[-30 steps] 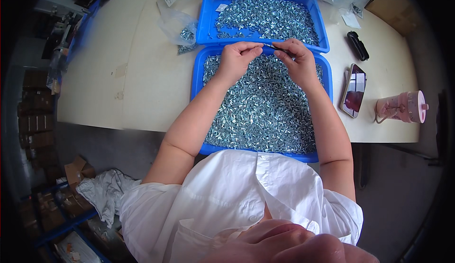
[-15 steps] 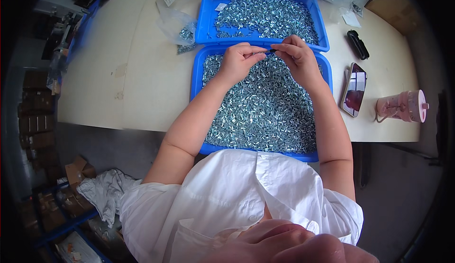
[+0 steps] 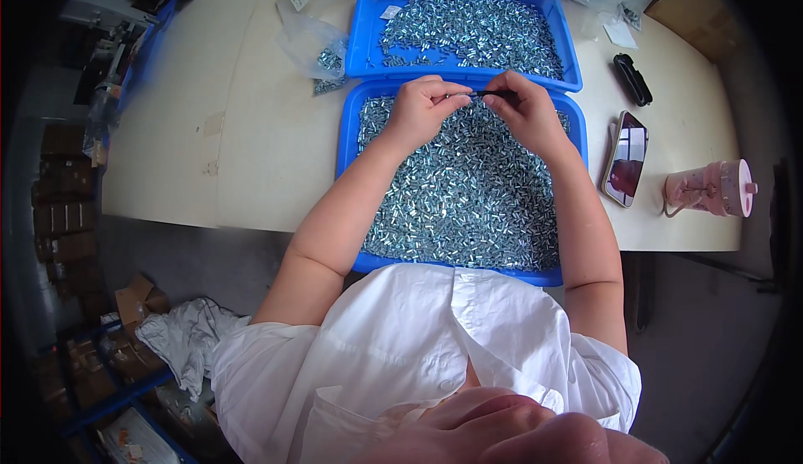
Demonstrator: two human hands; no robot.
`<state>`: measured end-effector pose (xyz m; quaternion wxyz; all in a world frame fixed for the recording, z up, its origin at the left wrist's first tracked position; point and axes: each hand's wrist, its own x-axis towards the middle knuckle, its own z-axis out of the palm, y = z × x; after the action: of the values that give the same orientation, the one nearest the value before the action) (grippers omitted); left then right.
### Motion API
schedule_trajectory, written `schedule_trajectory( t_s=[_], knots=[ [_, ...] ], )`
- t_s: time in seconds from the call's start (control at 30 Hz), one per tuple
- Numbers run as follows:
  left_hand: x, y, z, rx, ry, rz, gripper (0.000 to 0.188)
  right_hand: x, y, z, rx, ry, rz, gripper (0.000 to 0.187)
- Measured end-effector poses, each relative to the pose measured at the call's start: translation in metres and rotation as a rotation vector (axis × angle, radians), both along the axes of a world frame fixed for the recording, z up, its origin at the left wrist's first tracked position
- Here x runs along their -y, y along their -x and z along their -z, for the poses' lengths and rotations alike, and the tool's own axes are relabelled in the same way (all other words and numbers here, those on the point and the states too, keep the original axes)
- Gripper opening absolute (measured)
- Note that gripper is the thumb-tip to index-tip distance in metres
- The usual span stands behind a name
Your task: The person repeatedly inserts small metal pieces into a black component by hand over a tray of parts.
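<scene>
We've got both hands over the far end of the near blue tray [image 3: 575, 121], our landmark. The right hand [image 3: 529, 117], above its far right part, pinches a thin black rod [image 3: 495, 93] between thumb and fingers. The rod lies roughly crosswise, its left end poking out past the right fingertips toward the left hand [image 3: 418, 113]. That hand is above the tray's far left part, thumb and index tips brought close at the rod's left end. Too small for us to tell whether those tips grip the rod, a metal piece or nothing. The rod sits up in the gap between the hands, over the tray's far end.

We see the near tray full of small shiny metal pieces [image 3: 468, 188], spread nearly wall to wall. Just beyond it, the far blue tray [image 3: 372, 42] has more of the same, with part of its floor bare. Off the near tray's far left corner: a clear bag [image 3: 305, 42] with some pieces. To its right: a phone [image 3: 627, 159]; farther right, a pink cup [image 3: 707, 188]. Beyond its far right corner, a black case [image 3: 631, 79].
</scene>
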<state>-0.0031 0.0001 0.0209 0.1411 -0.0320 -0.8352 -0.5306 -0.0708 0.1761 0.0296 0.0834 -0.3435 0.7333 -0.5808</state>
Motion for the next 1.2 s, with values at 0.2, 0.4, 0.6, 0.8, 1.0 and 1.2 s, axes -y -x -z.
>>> schedule_trajectory(
  t_s=[0.2,0.4,0.6,0.8,1.0,1.2],
  knots=[
    [0.001,0.0,0.002,-0.006,0.04,0.028,0.013,-0.001,0.002,-0.005,-0.054,-0.239,0.044,0.011],
    [-0.002,0.001,0.004,0.089,-0.03,0.008,0.019,-0.002,0.006,0.0,-0.026,-0.118,0.026,0.008],
    [0.0,0.002,0.007,0.346,-0.176,0.045,0.034,-0.004,0.012,0.0,-0.061,0.069,0.118,0.012],
    [0.01,0.0,0.0,0.662,-1.15,0.301,0.032,-0.001,0.009,0.003,-0.083,0.025,0.103,0.014],
    [0.009,0.005,0.005,0.596,-1.229,0.283,0.028,0.0,0.005,0.003,-0.121,-0.033,0.08,0.014],
    [0.007,0.005,-0.001,0.615,-1.061,0.124,0.021,0.002,0.003,0.004,-0.193,-0.015,0.083,0.016]
  ],
)
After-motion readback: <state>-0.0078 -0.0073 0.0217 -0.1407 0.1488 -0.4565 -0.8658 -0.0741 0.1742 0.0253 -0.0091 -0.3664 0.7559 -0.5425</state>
